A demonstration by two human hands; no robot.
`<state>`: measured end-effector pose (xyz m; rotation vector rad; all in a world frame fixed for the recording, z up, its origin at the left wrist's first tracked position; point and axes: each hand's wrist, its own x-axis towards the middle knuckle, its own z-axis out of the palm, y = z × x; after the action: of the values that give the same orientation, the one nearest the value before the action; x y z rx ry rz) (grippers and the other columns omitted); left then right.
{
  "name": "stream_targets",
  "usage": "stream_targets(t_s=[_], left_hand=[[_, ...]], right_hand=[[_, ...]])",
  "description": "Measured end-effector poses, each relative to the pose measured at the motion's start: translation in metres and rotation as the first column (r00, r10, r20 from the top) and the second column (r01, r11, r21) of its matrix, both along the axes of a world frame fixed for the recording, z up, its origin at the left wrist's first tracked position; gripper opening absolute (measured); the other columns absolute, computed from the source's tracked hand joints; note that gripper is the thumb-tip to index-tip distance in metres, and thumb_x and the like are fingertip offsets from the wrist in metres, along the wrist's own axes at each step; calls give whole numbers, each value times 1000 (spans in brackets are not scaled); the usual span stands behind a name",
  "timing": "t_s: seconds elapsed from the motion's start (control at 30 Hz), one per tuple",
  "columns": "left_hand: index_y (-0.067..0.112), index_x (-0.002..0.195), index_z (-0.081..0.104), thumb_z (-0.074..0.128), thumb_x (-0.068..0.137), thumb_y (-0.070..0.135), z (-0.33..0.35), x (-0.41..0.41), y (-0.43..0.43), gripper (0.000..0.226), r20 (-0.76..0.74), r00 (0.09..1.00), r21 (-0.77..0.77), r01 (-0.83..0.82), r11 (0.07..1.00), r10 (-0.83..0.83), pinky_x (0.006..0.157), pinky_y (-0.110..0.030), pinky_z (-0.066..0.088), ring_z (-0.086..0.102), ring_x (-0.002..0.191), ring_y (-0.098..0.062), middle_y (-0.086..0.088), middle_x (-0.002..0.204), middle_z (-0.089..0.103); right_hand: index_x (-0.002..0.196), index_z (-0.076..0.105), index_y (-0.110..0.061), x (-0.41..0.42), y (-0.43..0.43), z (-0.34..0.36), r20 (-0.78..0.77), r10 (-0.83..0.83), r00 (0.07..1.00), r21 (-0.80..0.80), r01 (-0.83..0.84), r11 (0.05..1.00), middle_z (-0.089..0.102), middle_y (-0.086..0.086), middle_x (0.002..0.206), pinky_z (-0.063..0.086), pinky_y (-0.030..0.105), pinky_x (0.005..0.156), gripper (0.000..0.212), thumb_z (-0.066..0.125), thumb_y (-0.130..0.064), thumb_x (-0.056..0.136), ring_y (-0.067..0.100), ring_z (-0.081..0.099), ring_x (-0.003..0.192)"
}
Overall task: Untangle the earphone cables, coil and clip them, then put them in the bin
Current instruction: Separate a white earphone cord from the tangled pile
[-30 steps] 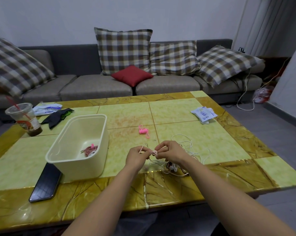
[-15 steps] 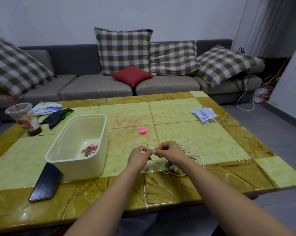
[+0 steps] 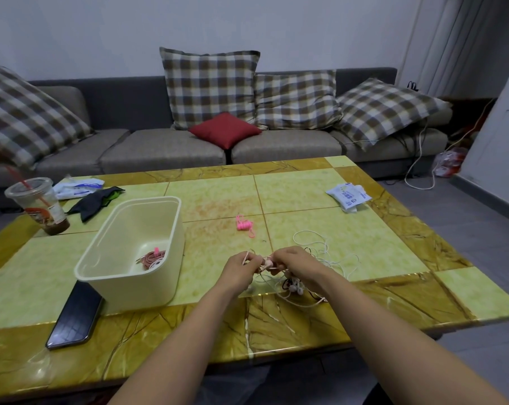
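My left hand (image 3: pixel 239 266) and right hand (image 3: pixel 299 263) both pinch the tangled earphone cables (image 3: pixel 294 287). The bin (image 3: pixel 130 290) sits at nine o'clock.

Just right of the cream bin (image 3: pixel 130 290), the left hand (image 3: pixel 240 268) and right hand (image 3: pixel 298 263) pinch a pale pink earphone cable (image 3: pixel 267 263) between them. Tangled white cables (image 3: pixel 323 249) lie farther right of the bin; a coiled reddish cable (image 3: pixel 152 257) lies inside it.
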<state>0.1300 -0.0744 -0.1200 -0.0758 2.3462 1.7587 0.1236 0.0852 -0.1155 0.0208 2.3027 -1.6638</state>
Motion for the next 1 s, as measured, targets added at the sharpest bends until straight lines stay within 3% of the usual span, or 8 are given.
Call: stream_targets(t_s=[0.13,0.27,0.37,0.47,0.6,0.73,0.9,1.0], left_hand=[[1,96,66,58,94,22,-3,1,-4,22,45,999,12,-29,999,29,44,-18,31,38,54,-12,-3,75,55],[1,97,70,54,95,16,-2,1,-14,21,80,993,30,-86,996,83,49,-22,33,39,55,-15,-5,82,56],[3,94,68,44,98,13,3,3,-18,27,125,985,84,-134,987,123,46,-21,29,36,53,-14,-5,79,53],[6,91,67,39,100,16,9,4,-17,31,140,982,92,-143,985,129,45,-22,26,35,51,-13,-3,74,53],[5,96,67,34,104,24,13,4,-12,39,136,979,134,-172,976,154,45,-21,28,34,50,-11,-2,71,51],[6,105,64,31,104,26,13,1,-7,39,163,968,204,-225,953,193,41,-20,26,33,48,-11,-3,69,51],[16,119,56,36,101,24,14,-6,-14,28,241,913,470,-407,783,330,38,-20,26,36,47,-13,-11,75,56],[23,133,47,35,104,28,15,-11,-23,31,227,889,566,-453,689,398,46,-24,39,47,52,-16,-16,84,64]], right_hand=[[88,66,-7,2,0,3,-7,24,1000,-62,-25,998,67,1,74,38,14,54,17,51,-12,95,7,51,61],[96,65,-11,0,8,2,6,51,999,-60,-51,997,68,-2,80,42,21,69,6,62,-10,91,9,53,72],[102,68,-11,-3,12,-1,38,86,996,-35,-85,996,68,-5,78,44,32,85,20,71,-8,82,15,58,86],[100,72,-11,-3,11,-2,48,83,995,36,-85,996,70,-2,83,45,28,81,20,75,-14,81,11,61,84],[81,76,-17,-7,7,-8,-109,-82,991,103,93,990,73,14,97,44,30,72,11,70,-26,84,14,57,79],[74,74,-19,-8,7,-13,-171,-66,983,170,95,981,70,15,83,42,31,67,15,65,-26,85,15,54,71],[73,69,-14,-6,12,-8,-325,-204,923,-5,214,977,70,6,80,50,32,75,20,59,-2,86,16,62,78],[68,68,-11,-4,15,-2,-279,-146,949,-18,147,989,73,4,83,52,28,81,30,52,5,87,16,69,89]])
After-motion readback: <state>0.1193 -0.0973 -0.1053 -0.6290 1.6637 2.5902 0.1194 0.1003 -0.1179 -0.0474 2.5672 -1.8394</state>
